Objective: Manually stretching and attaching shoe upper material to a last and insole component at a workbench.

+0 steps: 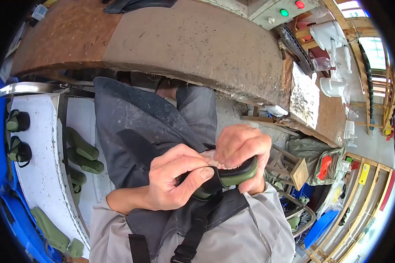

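Note:
In front of my chest I hold a sandal with a thick olive-green sole and a black upper. My left hand is closed, its thumb and fingers pinching the black upper at the left. Over the sole's right end, my right hand is closed, with bent fingers pressing along the black top edge and the thumb low against the outer side. The fingertips of both hands nearly meet above the sandal. Something pale and pinkish shows between them, and I cannot make it out. My hands hide much of the upper.
A worn brown workbench curves across the far side, with a control box behind it. At left, a white shelf bears black-strapped sandals and several green soles. A wooden stool and a wire basket stand at right.

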Available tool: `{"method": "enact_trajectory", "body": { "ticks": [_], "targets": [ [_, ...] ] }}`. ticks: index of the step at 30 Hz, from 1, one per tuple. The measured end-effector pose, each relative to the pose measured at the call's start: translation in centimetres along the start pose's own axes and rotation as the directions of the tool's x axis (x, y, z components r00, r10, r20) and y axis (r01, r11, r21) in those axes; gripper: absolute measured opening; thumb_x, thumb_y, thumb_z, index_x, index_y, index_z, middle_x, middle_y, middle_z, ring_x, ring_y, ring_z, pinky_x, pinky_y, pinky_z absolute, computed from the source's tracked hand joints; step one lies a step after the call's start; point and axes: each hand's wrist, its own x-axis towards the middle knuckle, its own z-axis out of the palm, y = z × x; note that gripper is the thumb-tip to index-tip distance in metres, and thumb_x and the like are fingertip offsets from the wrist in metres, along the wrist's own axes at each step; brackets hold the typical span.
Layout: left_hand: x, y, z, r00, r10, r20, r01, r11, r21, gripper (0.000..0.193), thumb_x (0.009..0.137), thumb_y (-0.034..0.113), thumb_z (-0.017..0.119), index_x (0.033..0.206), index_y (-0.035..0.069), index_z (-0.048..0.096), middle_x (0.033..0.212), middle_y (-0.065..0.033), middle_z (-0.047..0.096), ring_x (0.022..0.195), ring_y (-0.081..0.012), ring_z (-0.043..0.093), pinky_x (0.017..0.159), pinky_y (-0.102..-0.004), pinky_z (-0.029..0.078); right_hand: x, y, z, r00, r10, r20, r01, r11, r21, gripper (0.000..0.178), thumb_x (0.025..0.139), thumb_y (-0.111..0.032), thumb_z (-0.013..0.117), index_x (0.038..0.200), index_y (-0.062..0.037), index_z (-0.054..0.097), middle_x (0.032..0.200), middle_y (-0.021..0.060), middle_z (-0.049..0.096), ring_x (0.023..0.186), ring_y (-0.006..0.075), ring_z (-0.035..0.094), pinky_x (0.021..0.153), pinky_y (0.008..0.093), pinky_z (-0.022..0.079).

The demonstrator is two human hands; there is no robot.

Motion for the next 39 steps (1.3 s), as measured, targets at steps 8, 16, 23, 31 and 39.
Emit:
{"method": "enact_trajectory", "body": {
  "ticks": [8,16,23,31,39],
  "targets": [
    [0.7,0.1,-1.3,0.906,-0.318,0.280,0.390,0.884,-0.258,0.010,0.088,0.010,0.065,0.088,0.000,0.063,0.087,-0.0048,0.058,0.080,-0.0113,0.055,0.073,-0.0262,0.045,-0.2,-1.4,0.7,0.999,0.051,0.007,-0.048,0.970,-0.239,0.044,0.065,-0.037,0.084,0.086,-0.0039,0.064,0.066,0.0060,0.060,0.057,0.0209,0.062,0.051,0.0311,0.047],
    [3.7,-0.9,-2.8,0.564,-0.412,0.716,0.777,0.558,-0.291,0.015,0.090,0.018,0.065,0.088,0.003,0.061,0.087,0.0026,0.058,0.082,-0.0054,0.051,0.073,-0.0223,0.040,-1.0,-1.7,1.2,0.999,0.021,-0.037,-0.030,0.967,-0.251,0.067,0.051,-0.024,0.092,0.106,-0.0015,0.062,0.085,0.0110,0.070,0.062,0.0178,0.061,0.055,0.0273,0.042],
    [2.8,-5.8,-1.2,0.602,-0.329,0.727,0.764,0.500,-0.407,0.021,0.094,0.023,0.059,0.090,0.003,0.063,0.089,0.0024,0.059,0.081,-0.0064,0.051,0.074,-0.0228,0.040,-1.7,-0.8,0.3,1.000,-0.029,-0.003,0.029,0.999,-0.015,0.050,0.053,-0.012,0.090,0.094,-0.0008,0.063,0.084,0.0140,0.071,0.068,0.0182,0.063,0.060,0.0279,0.046],
    [0.2,-4.6,-1.2,0.914,-0.179,0.365,0.274,0.935,-0.228,0.013,0.086,0.010,0.068,0.091,-0.002,0.065,0.093,-0.0096,0.063,0.084,-0.0174,0.060,0.075,-0.0295,0.047,-3.5,-1.5,-0.7,0.982,0.053,-0.180,-0.062,0.997,-0.041,0.043,0.053,-0.013,0.088,0.084,-0.0043,0.059,0.077,0.0143,0.070,0.068,0.0204,0.063,0.059,0.0300,0.046],
    [-1.3,-4.4,-0.5,0.926,-0.286,0.246,0.329,0.932,-0.153,0.017,0.090,0.014,0.065,0.083,-0.001,0.062,0.084,-0.0048,0.058,0.069,-0.0098,0.053,0.061,-0.0244,0.042,-3.6,-1.7,0.3,0.971,0.048,-0.235,-0.079,0.989,-0.123,0.040,0.051,-0.019,0.089,0.077,-0.0059,0.061,0.071,0.0113,0.069,0.062,0.0205,0.063,0.055,0.0303,0.046]
  ]
}}
